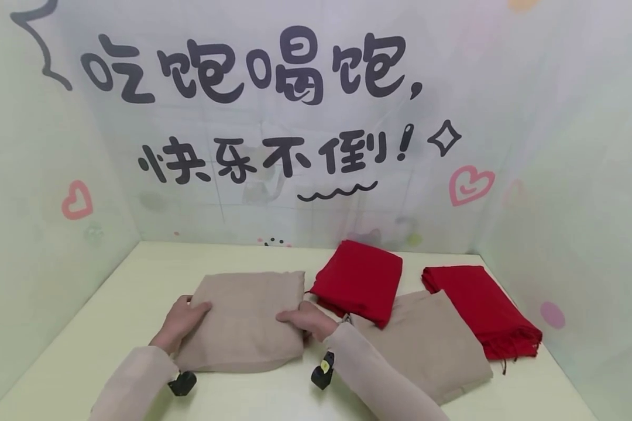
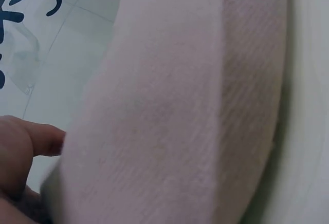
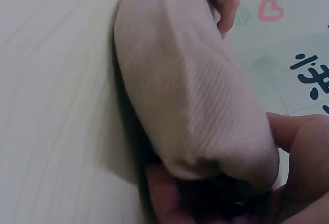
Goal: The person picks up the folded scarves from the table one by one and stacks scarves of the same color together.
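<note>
A thick, folded beige cloth (image 1: 242, 321) with a fine diagonal weave is held between both hands, left of the table's middle. My left hand (image 1: 181, 321) grips its left side, thumb on top and the other fingers mostly hidden behind or under it. On the opposite side, my right hand (image 1: 311, 320) pinches the edge with the thumb above. The right wrist view shows fingers (image 3: 163, 193) tucked beneath the rounded end of the cloth. Close up in the left wrist view, the cloth's front fold hangs near the tabletop.
Right of the hands lies a second folded beige cloth (image 1: 426, 345), partly under the right sleeve. A folded red cloth (image 1: 366, 278) overlaps its back corner. Farther right is a red fringed scarf (image 1: 484, 304). Printed fabric walls (image 1: 295, 222) enclose the pale table (image 1: 253, 394).
</note>
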A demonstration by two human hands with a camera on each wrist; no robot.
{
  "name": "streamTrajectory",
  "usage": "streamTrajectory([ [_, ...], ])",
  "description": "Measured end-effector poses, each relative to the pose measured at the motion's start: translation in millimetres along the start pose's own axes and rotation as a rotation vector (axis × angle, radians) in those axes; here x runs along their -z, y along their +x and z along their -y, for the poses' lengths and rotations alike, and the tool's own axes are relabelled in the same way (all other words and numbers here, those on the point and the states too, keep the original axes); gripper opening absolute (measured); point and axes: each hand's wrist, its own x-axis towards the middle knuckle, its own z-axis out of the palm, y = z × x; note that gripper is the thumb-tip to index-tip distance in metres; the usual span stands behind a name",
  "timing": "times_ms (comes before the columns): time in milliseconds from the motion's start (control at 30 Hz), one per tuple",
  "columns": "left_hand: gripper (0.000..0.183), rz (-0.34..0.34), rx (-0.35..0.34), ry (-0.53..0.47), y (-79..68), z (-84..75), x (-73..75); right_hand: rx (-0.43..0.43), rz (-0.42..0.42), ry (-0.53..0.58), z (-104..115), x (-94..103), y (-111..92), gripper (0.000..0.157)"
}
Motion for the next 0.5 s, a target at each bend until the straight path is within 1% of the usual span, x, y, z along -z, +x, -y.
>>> streamTrajectory([
  [100,0.072,0.015,-0.008,0.025,-5.3,-1.4,4.0,0.006,-0.001,-0.029,2,0.3,-1,0.048],
  [200,0.071,0.012,-0.018,0.064,-10.6,-2.0,8.4,-0.004,0.022,-0.032,3,1.2,-1,0.049],
  [333,0.07,0.009,-0.02,0.084,-10.8,-7.7,10.0,-0.022,0.041,-0.044,5,11.1,-5,0.05],
  [433,0.07,0.004,-0.021,0.088,-11.5,-12.9,12.1,-0.028,0.023,-0.069,8,17.5,-8,0.048],
  [500,0.069,-0.012,-0.018,0.104,-12.4,-17.7,12.3,-0.025,0.008,-0.095,10,21.4,-9,0.044],
])
